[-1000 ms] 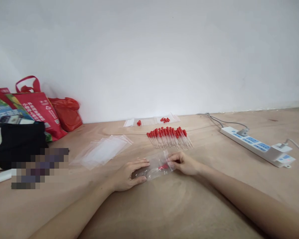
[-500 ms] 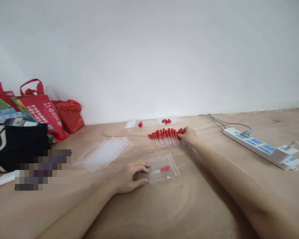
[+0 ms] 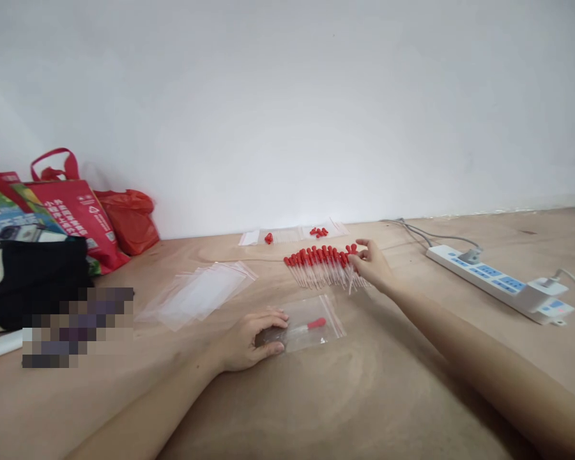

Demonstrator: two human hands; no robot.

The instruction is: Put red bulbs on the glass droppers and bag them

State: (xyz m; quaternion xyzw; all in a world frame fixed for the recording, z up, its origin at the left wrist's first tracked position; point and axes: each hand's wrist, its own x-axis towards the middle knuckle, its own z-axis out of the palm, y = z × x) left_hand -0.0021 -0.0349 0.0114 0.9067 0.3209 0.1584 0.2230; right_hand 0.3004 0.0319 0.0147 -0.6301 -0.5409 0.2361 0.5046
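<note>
Clock centred on the single clear zip bag (image 3: 297, 338), twelve toward the wall (image 3: 316, 115).

Bag lies flat on the wooden desk (image 3: 287, 409), nearer edge of the work area. One red-bulbed dropper (image 3: 316, 324) inside; bulb toward three, pale stem toward nine. Zip strip at the three o'clock end.

Left hand (image 3: 249, 342), nine o'clock: open and spread, thumb and fingers apart, resting on that end of the bag.

Right hand (image 3: 374, 265), between one and two o'clock: at the right end of a row of droppers (image 3: 323, 257), index finger raised away from thumb, thumb against red bulbs. Cannot tell whether a dropper is gripped.

Row sits between twelve and one, packed side by side, bulbs toward the wall, clear stems toward the person.

Ten o'clock: fanned stack of flat zip bags (image 3: 201, 294), overlapping. Twelve, by the wall: clear packs (image 3: 285, 237) with small red pieces (image 3: 319, 232).

Toward three: white power strip (image 3: 491, 278), plugs in, grey cables. Ten, well apart: red shopping bag (image 3: 79, 214) touching a red plastic bag (image 3: 131, 220); black bag (image 3: 36, 275) in front. Pixelated patch near it, contents unreadable.
</note>
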